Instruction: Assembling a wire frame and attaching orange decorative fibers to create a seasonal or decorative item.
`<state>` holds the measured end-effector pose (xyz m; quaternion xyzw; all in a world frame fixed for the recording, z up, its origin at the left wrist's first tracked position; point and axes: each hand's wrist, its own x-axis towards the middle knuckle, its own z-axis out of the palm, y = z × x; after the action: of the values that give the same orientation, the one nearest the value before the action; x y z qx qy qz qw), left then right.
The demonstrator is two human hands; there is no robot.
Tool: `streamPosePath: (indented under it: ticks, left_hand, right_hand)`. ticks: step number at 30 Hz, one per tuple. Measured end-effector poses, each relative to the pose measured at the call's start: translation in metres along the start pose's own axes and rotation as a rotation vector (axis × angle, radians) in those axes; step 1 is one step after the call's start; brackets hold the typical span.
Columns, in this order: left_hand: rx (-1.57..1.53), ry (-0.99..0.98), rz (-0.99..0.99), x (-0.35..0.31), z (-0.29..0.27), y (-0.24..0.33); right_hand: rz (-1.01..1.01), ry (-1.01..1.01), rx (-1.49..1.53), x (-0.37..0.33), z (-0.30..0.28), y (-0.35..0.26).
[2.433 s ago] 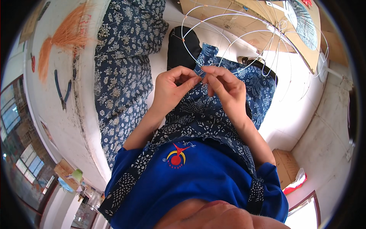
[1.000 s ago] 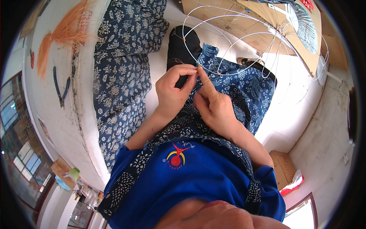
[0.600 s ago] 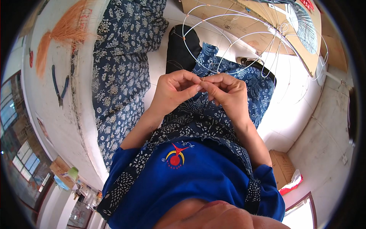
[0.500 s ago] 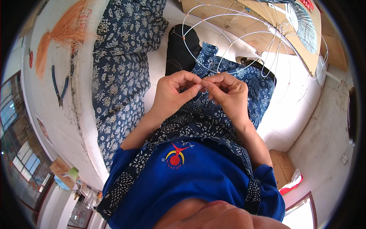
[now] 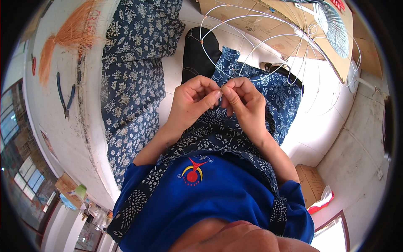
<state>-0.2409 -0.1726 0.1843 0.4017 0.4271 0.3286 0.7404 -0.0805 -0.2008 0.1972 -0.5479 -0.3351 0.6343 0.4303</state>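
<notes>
Over my lap, my left hand [image 5: 194, 101] is closed, thumb and forefinger pinched together. My right hand [image 5: 245, 103] is pinched shut beside it, and the fingertips of both hands meet. Whatever they grip between them is too small to make out. Fine dark strands [image 5: 191, 70] stick up just beyond my left hand. A large frame of bent white wire loops [image 5: 252, 19] stands past my hands, its nearest curve [image 5: 268, 77] just beyond my right fingers. Beneath my hands lies a blue-and-white patterned apron [image 5: 218, 134].
On the white table at left lie blue-handled pliers [image 5: 63, 98], an orange fibre bundle [image 5: 63, 38] and a red-handled tool [image 5: 34, 65]. Blue floral cloth [image 5: 132, 84] hangs along its edge. Cardboard [image 5: 247, 29] stands behind the wire frame, and a cardboard box [image 5: 310, 185] sits at right.
My right hand has shifted a little to the left and its thumb now points up more. My left hand has barely moved; the fingertips remain together.
</notes>
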Motion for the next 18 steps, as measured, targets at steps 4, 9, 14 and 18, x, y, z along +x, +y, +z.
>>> streamPosePath:
  ticks: [4,9,14,18]
  left_hand:
    - [0.112,0.061,0.069,0.0,0.002,-0.002]
    - [0.237,0.088,0.07,-0.001,-0.001,-0.001]
    - [0.239,0.11,0.043,-0.003,-0.002,0.0]
    - [0.17,0.117,-0.057,-0.002,0.0,0.006]
  right_hand:
    - [0.015,-0.041,0.087,0.001,-0.001,0.0]
    - [0.02,-0.022,0.09,-0.001,-0.002,0.002]
    - [0.001,-0.018,0.052,-0.002,0.0,0.001]
    - [0.033,-0.026,0.113,-0.003,-0.002,-0.002]
